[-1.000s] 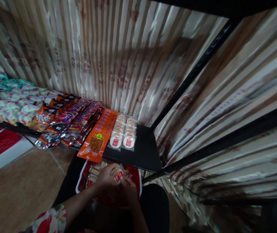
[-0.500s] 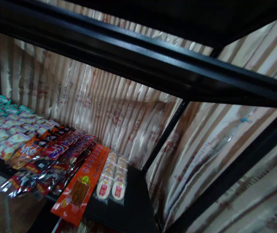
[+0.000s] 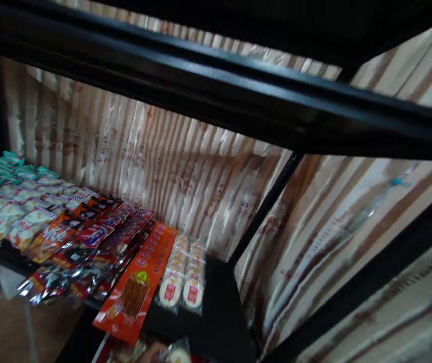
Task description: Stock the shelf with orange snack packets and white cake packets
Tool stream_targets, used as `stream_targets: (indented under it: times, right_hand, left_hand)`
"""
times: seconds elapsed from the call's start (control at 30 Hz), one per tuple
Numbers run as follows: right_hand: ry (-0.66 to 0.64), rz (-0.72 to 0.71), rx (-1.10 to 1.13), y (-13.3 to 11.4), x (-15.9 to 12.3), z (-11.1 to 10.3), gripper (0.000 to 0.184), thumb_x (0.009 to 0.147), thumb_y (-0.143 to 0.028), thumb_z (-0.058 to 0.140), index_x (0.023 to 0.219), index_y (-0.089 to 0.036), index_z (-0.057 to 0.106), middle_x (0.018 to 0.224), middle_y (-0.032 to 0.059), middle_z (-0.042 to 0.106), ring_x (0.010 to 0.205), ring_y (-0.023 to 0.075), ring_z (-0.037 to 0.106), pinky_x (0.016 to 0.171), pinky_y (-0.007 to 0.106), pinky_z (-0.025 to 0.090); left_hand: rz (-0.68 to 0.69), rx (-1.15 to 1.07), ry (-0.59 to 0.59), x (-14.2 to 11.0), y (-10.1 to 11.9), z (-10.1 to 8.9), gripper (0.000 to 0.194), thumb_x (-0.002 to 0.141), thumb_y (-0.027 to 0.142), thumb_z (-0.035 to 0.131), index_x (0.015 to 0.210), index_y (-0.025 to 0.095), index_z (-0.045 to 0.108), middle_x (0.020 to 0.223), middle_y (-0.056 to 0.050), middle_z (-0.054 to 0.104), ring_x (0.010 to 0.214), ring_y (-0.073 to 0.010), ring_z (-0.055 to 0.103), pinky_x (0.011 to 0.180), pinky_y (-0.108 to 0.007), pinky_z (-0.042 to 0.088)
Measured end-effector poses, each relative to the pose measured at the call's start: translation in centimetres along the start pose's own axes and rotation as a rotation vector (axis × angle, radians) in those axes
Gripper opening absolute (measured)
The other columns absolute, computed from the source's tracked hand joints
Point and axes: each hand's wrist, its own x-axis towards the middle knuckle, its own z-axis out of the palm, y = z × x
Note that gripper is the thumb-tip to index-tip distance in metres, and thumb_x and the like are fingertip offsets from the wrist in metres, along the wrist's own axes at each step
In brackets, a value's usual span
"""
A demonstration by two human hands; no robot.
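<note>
- Left hand (image 3: pixel 153 350): only a sliver at the bottom of the view, below the surface's front edge; cannot tell if clenched, released or grasping.
- Right hand: out of view, cannot tell its state.
- Wrapped cracker pack (image 3: pixel 180 355): right beside the left hand, cut off at the bottom, just off the surface's front edge; contact unclear.
- Black shelf (image 3: pixel 216 312): carries the snacks; bare black strip between the crackers and its right edge.
- Left cracker row (image 3: pixel 170 292) and right cracker row (image 3: pixel 193 292): clear-wrapped white rounds, red labels on the front ones, side by side, running from back edge toward front edge near the right end.
- Orange packet (image 3: pixel 130 295): long, flat, sticks pictured, just left of the cracker rows, lower end past the front edge.
- Dark red packets (image 3: pixel 95 262): overlapping, left of the orange packet, shiny ends over the front edge.
- Orange-and-black bags (image 3: pixel 53 234): next leftward, line reaching the back edge.
- White bags (image 3: pixel 27 222): several lines, farther left.
- Teal bags (image 3: pixel 9 166): toward the back left.
- Upper shelf (image 3: pixel 201 75): black, above everything.
- Striped curtain (image 3: pixel 185 176): behind back edge and beyond right edge.
</note>
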Motion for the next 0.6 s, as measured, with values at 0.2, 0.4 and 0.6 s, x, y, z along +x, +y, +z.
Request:
stream_targets:
  times: [0.2,0.4,0.6]
  right_hand:
    - [0.115,0.361,0.294,3.0,-6.6,3.3,0.043,0.061,-0.057,0.064,0.083,-0.02,0.063,0.077,0.0034,0.067,0.068,0.02,0.061,0.061,0.03,0.051]
    - [0.108,0.335,0.284,2.7,-6.4,3.1,0.039,0.064,-0.057,0.063,0.072,-0.019,0.06,0.064,0.0,0.062,0.059,0.015,0.056,0.056,0.025,0.046]
    - [0.076,0.288,0.352,1.0,-5.4,2.2,0.037,0.06,-0.052,0.069,0.075,-0.019,0.062,0.067,0.0006,0.065,0.063,0.017,0.059,0.06,0.027,0.048]
  left_hand:
    - [-0.155,-0.221,0.122,-4.4,-2.3,0.2,0.026,0.069,0.04,0.054,0.083,0.02,0.049,0.072,0.001,0.058,0.068,-0.015,0.057,0.059,-0.025,0.047]
    - [-0.079,-0.08,0.141,-4.0,-2.2,-0.3,0.015,0.075,0.034,0.05,0.073,0.019,0.047,0.06,0.006,0.048,0.055,-0.0092,0.048,0.05,-0.019,0.04]
    - [-0.033,-0.155,0.137,-2.6,-1.3,-0.3,0.022,0.076,0.035,0.052,0.088,0.017,0.053,0.068,0.003,0.057,0.06,-0.0107,0.055,0.053,-0.02,0.043]
